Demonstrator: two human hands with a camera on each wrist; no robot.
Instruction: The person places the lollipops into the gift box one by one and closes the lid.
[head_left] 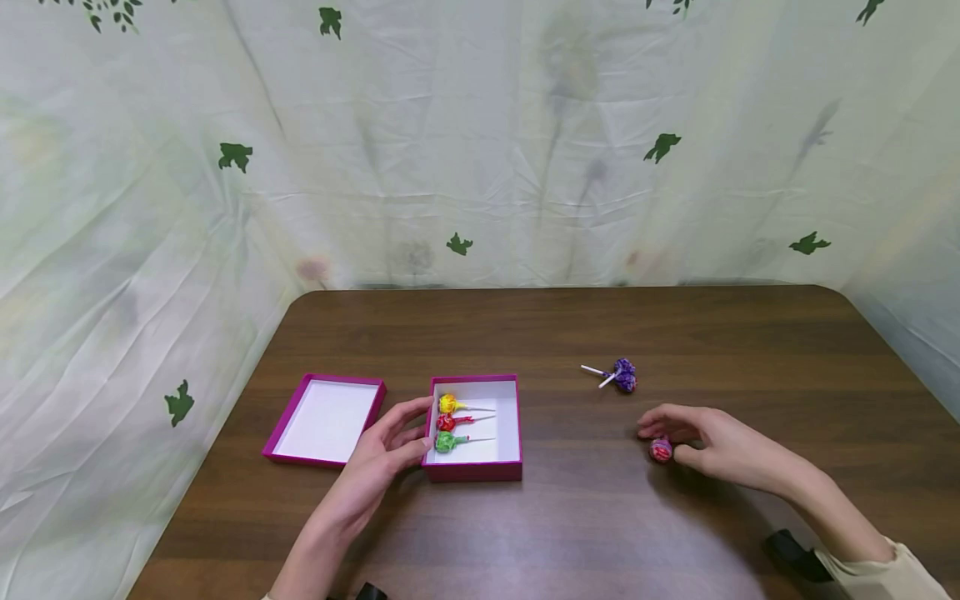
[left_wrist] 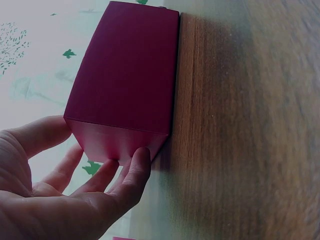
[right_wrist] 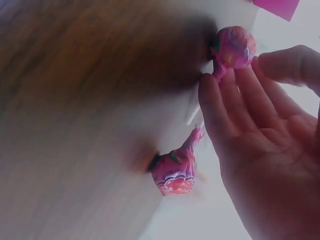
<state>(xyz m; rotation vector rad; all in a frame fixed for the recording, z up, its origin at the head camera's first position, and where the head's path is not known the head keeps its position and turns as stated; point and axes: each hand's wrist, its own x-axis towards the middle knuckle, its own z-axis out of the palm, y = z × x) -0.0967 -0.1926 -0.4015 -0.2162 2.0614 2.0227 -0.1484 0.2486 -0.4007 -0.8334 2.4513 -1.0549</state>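
My left hand (head_left: 378,446) rests against the left side of a magenta box (head_left: 472,472), its thumb at the near corner. In the left wrist view the fingertips press on the box's end wall (left_wrist: 112,140). Inside the box lie a yellow lollipop (head_left: 447,403), a red lollipop (head_left: 446,422) and a green lollipop (head_left: 446,442), sticks pointing right. To the right, my right hand (head_left: 708,437) holds a pink lollipop (head_left: 661,450) low at the table, between thumb and fingertips. Beneath that hand, the right wrist view shows another pink lollipop (right_wrist: 175,172).
The magenta-rimmed lid (head_left: 326,417), white inside up, lies left of the box, partly behind my left hand. Purple lollipops (head_left: 625,375) lie together beyond my right hand. A pale curtain (head_left: 480,150) with green bird shapes stands behind the brown table (head_left: 570,517).
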